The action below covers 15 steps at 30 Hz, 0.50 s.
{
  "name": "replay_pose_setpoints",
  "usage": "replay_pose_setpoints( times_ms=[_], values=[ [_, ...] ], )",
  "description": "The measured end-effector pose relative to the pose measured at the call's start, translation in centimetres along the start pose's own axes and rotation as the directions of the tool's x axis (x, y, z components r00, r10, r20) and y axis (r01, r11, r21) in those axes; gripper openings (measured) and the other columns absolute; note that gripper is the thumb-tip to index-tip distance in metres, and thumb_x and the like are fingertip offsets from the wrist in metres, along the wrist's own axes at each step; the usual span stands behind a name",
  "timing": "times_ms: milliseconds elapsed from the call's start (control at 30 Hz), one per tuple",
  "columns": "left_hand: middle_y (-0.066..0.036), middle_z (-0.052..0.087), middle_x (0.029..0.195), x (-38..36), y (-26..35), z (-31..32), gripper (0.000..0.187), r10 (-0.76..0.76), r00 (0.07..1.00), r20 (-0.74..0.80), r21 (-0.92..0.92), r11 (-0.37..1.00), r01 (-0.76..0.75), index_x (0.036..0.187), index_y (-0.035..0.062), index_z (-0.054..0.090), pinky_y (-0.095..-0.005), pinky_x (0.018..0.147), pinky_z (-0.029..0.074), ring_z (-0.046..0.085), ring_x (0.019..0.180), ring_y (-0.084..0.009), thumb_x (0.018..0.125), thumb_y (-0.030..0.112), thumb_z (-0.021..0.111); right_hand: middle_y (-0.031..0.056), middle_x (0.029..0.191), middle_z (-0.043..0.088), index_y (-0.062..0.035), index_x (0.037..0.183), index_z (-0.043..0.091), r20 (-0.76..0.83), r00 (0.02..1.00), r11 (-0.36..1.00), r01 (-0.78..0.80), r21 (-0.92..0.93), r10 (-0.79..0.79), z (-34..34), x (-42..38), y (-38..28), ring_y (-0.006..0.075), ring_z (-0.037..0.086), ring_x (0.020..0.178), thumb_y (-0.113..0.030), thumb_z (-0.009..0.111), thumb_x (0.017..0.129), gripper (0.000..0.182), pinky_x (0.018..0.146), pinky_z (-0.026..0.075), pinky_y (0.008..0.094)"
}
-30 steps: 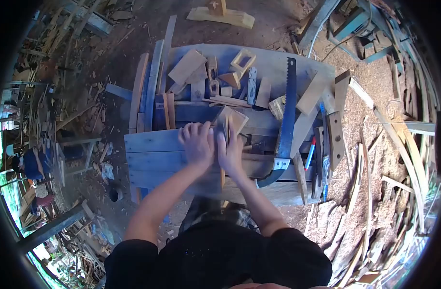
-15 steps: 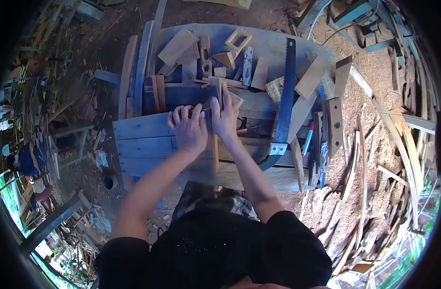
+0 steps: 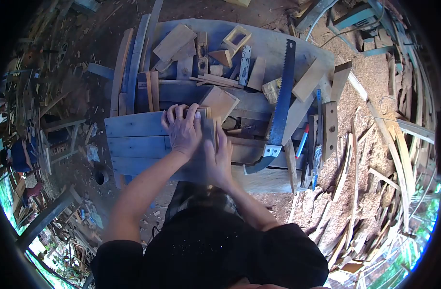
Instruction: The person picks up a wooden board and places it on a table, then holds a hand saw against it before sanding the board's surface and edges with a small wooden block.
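Note:
My left hand (image 3: 185,132) lies over the end of the plank top, fingers curled down on a narrow piece of wood (image 3: 204,112) at its right edge. Just right of it, my right hand (image 3: 220,161) grips a small wooden block (image 3: 210,131) between thumb and fingers. The block lies along the narrow piece, partly hidden by my fingers and blurred. A flat square-ended offcut (image 3: 219,102) rests beyond my right hand. The nailed grey planks (image 3: 136,147) extend left under my left forearm.
A handsaw (image 3: 283,91) lies on the right of the workbench (image 3: 266,182). Close by are a red-capped marker (image 3: 302,140) and a chisel-like blue tool (image 3: 319,98). Several wood offcuts (image 3: 174,42) cover the far side. Sawdust (image 3: 369,91) and scrap strips cover the ground at right.
My right hand has drawn the block back toward my body along the narrow piece. The offcut beyond it now shows more. My left hand stays in nearly the same place; the view has shifted slightly.

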<state>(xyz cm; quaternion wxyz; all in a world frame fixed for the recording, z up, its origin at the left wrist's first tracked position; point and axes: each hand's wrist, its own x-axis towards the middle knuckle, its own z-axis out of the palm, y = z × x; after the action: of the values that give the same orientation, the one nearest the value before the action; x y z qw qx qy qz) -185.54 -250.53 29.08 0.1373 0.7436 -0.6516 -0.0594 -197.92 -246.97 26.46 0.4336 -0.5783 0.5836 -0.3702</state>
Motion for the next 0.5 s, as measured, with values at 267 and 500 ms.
replay_pose_setpoints(
  times_ms=[267, 500],
  values=[
    [-0.01, 0.056, 0.118, -0.3, 0.0, 0.0, 0.027, 0.025, 0.999, -0.023, 0.041, 0.999, -0.024, 0.119, 0.017, 0.063, -0.0566, 0.11, 0.022, 0.044, 0.122, -0.0333, 0.095, 0.025, 0.055, 0.037, 0.119, 0.054, -0.0095, 0.15, 0.037, -0.058, 0.998, 0.999, 0.028, -0.045, -0.031, 1.1, 7.6, 0.2, 0.0482, 0.049, 0.113, -0.033, 0.056, 0.098, 0.061, 0.099, 0.037, 0.052],
    [-0.011, 0.056, 0.117, 0.1, 0.3, -0.4, 0.029, 0.002, 1.0, 0.007, 0.021, 1.0, -0.002, 0.121, 0.0148, 0.063, -0.0566, 0.11, 0.021, 0.044, 0.122, -0.0331, 0.095, 0.025, 0.054, 0.0374, 0.119, 0.055, -0.0116, 0.153, 0.034, -0.021, 0.996, 0.991, -0.091, -0.097, 0.09, 1.0, 3.9, -0.4, 0.0499, 0.051, 0.111, -0.031, 0.055, 0.099, 0.061, 0.102, 0.036, 0.0521]
  ],
)
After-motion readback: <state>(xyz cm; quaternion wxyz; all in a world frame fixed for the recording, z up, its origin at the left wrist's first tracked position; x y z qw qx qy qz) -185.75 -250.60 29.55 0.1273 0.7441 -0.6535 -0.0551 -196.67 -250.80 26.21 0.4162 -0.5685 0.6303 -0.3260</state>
